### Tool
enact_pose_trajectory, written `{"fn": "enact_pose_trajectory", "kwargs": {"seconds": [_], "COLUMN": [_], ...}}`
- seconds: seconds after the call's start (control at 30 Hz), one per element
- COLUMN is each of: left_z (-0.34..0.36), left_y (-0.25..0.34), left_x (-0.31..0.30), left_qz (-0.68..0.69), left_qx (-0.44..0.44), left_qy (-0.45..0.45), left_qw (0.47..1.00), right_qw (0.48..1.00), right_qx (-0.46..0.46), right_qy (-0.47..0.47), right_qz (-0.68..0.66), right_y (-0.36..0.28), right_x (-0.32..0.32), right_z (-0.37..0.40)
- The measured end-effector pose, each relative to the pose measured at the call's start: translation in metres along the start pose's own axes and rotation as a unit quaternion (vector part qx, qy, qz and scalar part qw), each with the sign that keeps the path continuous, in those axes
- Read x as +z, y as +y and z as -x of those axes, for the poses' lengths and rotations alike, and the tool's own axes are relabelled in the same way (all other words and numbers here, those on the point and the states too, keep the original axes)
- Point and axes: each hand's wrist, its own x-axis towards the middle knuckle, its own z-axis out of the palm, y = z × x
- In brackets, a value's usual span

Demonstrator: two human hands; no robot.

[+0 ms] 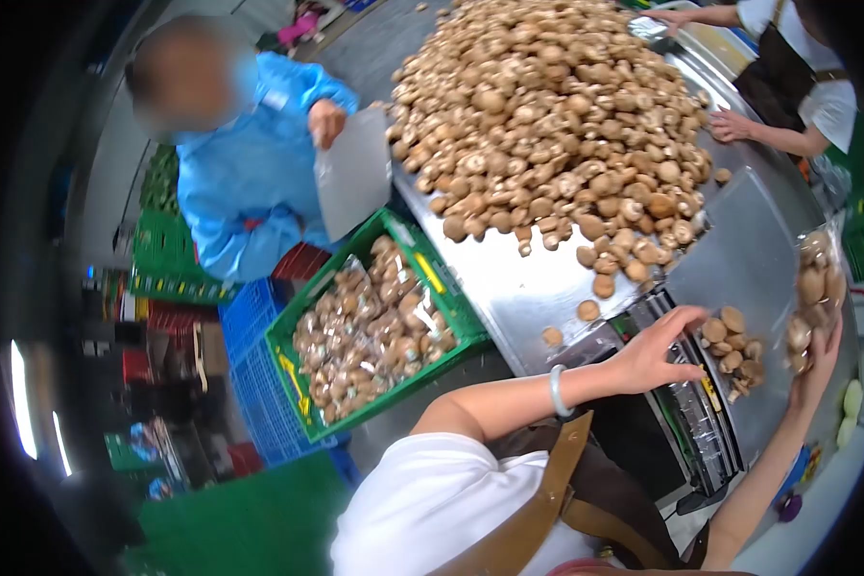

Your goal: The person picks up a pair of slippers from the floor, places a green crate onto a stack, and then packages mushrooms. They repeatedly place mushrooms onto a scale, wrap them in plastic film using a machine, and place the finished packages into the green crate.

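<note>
My left hand [655, 353], with a pale bracelet at the wrist, is over a black device [696, 413] at the table's near edge. Its fingers and thumb are spread, with nothing between them. A small group of loose mushrooms [734, 353] lies just beyond its fingertips on the metal surface. On the right, my right hand [824, 350] grips a clear plastic bag of mushrooms [816, 293], held tilted; part of that hand is behind the bag.
A large heap of mushrooms [547, 115] covers much of the steel table [509, 288]. Left of it, a green crate [391, 392] contains several bagged mushrooms. A person in blue [259, 182] holds a translucent sheet [353, 173]. Another person's hand [730, 125] rests at the far right edge.
</note>
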Motion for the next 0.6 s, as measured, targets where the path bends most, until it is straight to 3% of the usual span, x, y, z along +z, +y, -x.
{"fn": "enact_pose_trajectory", "kwargs": {"seconds": [0.07,0.13,0.17,0.2,0.23,0.27,0.3,0.37,0.4,0.5,0.53,0.57,0.6], "left_z": [0.01,0.036,0.049,0.062,0.082,0.11,0.135,0.205,0.253,0.421,0.428,0.483,0.531], "left_y": [-0.004,0.021,0.024,0.027,0.016,0.019,0.028,0.036,0.021,0.036,0.082,0.091,0.094], "left_x": [-0.008,-0.026,-0.041,-0.055,-0.084,-0.117,-0.141,-0.199,-0.23,-0.32,-0.323,-0.346,-0.358], "left_qz": [0.108,0.23,0.299,0.363,0.375,0.428,0.419,0.417,0.407,0.157,0.075,0.01,-0.033], "left_qx": [0.051,-0.066,-0.095,-0.11,-0.164,-0.17,-0.168,-0.143,-0.133,-0.161,-0.16,-0.205,-0.22], "left_qy": [0.039,0.171,0.248,0.329,0.325,0.318,0.366,0.354,0.407,0.598,0.683,0.685,0.704], "left_qw": [0.992,0.956,0.917,0.865,0.853,0.829,0.814,0.825,0.807,0.77,0.708,0.699,0.675], "right_qw": [0.995,0.962,0.976,0.951,0.893,0.904,0.912,0.87,0.831,0.746,0.72,0.694,0.679], "right_qx": [-0.077,-0.123,-0.099,-0.163,-0.252,-0.232,-0.138,-0.139,-0.145,-0.146,-0.143,-0.14,-0.195], "right_qy": [-0.019,-0.076,-0.119,-0.182,-0.237,-0.291,-0.359,-0.438,-0.499,-0.606,-0.634,-0.661,-0.665], "right_qz": [0.062,0.231,0.151,0.192,0.288,0.21,0.141,0.179,0.197,0.235,0.241,0.247,0.244], "right_y": [-0.008,-0.004,0.008,0.016,0.011,0.019,0.016,0.012,0.014,0.021,0.027,0.032,0.038], "right_x": [0.076,0.153,0.191,0.214,0.234,0.25,0.262,0.28,0.286,0.305,0.309,0.314,0.32], "right_z": [0.055,0.116,0.149,0.174,0.191,0.206,0.221,0.24,0.244,0.259,0.263,0.267,0.273]}}
